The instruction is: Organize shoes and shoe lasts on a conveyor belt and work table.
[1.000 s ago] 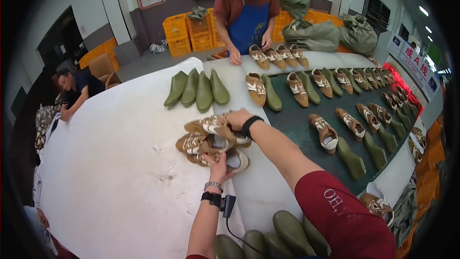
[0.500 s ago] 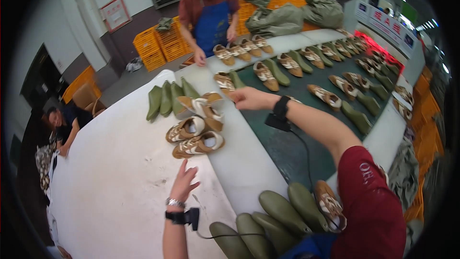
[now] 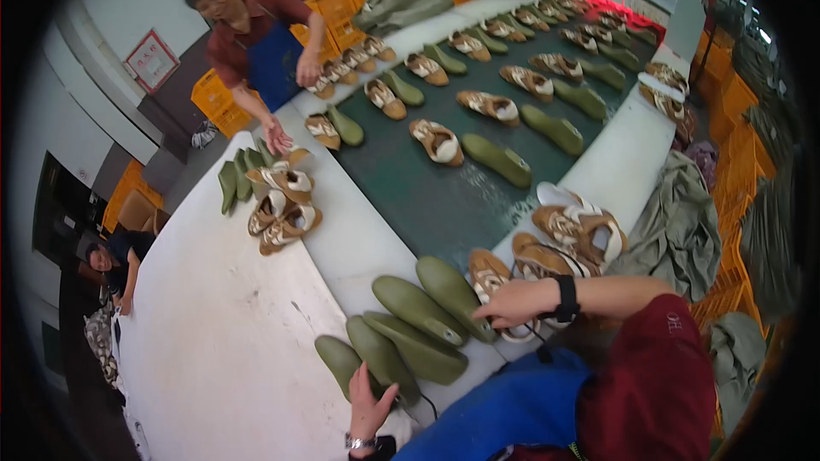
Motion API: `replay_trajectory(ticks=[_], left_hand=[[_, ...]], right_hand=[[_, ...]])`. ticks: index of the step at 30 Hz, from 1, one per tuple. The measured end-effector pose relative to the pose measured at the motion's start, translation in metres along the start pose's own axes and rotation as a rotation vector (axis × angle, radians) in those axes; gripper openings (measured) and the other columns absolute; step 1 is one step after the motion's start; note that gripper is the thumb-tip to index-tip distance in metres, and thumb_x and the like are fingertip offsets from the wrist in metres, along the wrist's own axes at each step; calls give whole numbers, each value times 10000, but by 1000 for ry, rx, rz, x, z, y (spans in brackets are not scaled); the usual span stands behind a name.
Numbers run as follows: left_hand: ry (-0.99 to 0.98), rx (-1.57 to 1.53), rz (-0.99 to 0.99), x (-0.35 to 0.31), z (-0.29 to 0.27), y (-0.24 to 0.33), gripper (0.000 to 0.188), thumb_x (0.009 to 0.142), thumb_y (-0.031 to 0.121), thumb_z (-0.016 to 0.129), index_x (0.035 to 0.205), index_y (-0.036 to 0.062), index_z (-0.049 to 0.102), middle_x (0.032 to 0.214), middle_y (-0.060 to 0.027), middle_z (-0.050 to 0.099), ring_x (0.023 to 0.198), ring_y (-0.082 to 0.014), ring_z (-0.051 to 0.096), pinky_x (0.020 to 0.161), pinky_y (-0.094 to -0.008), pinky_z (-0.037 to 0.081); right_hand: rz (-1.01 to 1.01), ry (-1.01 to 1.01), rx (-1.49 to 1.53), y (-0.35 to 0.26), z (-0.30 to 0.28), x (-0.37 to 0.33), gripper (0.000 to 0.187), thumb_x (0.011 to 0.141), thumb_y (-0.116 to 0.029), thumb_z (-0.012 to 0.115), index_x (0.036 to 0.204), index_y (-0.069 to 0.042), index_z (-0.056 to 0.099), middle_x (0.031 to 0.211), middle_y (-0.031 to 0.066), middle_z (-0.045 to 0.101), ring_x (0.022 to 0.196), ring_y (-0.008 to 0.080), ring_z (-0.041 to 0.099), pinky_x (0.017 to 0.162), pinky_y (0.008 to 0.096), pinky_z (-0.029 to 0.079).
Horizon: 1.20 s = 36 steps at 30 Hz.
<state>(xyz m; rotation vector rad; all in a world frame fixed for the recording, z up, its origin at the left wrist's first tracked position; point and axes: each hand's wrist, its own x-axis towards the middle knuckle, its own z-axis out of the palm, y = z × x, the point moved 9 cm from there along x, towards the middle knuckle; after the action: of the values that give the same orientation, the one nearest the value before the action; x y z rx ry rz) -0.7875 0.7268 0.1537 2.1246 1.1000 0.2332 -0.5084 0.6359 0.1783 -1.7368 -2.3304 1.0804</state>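
Here the right hand (image 3: 512, 303) pinches a tan shoe (image 3: 491, 277) at five o'clock beside the green lasts (image 3: 418, 316); the left hand (image 3: 369, 393) rests spread on one. More shoes (image 3: 576, 235) wait at three o'clock, seemingly unsorted.

shoe lasts (image 3: 418, 312): olive green | shoe uppers (image 3: 282, 205): tan-white | conveyor belt (image 3: 444, 205): dark green

Head camera looks down, close over table (image 3: 222, 350)

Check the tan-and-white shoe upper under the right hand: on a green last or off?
On: the tan-and-white shoe upper wraps a last; right hand grips its heel.
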Motion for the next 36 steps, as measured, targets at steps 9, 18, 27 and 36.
replay_trajectory(ticks=[9, 18, 27, 36], left_hand=[[171, 472, -101, -7, 53, 12, 712, 705, 419, 700, 1293, 119, 435, 1379, -262, 284, 1160, -417, 421, 865, -512, 390], [202, 537, -18, -6, 53, 44, 655, 713, 369, 701, 1260, 98, 465, 1325, -239, 363, 1209, -432, 331, 931, -554, 318], [124, 262, 7, 37, 85, 60, 778, 697, 385, 728, 1322, 80, 380, 1318, -354, 299, 1135, -477, 421, 921, -452, 411], [-42, 142, -221, 42, 97, 40, 841, 679, 380, 743, 1365, 182, 299, 1334, -407, 189, 1102, -534, 427, 898, -449, 438]], right_hand=[[64, -126, -155, 5, 77, 25, 506, 848, -382, 550, 1239, -76, 453, 874, 159, 642, 822, 323, 627, 687, 432, 492], [198, 121, 35, 17, 49, 42, 627, 752, -232, 615, 1298, -67, 353, 818, 201, 630, 803, 357, 617, 691, 422, 486], [385, 247, 1404, 87, -24, 68, 173, 747, -282, 588, 827, -137, 536, 554, -26, 437, 385, 60, 341, 323, 221, 246], [-144, 549, 1216, 34, -301, -17, 389, 811, -246, 576, 1187, -171, 509, 925, -26, 555, 610, 28, 476, 441, 184, 331]])
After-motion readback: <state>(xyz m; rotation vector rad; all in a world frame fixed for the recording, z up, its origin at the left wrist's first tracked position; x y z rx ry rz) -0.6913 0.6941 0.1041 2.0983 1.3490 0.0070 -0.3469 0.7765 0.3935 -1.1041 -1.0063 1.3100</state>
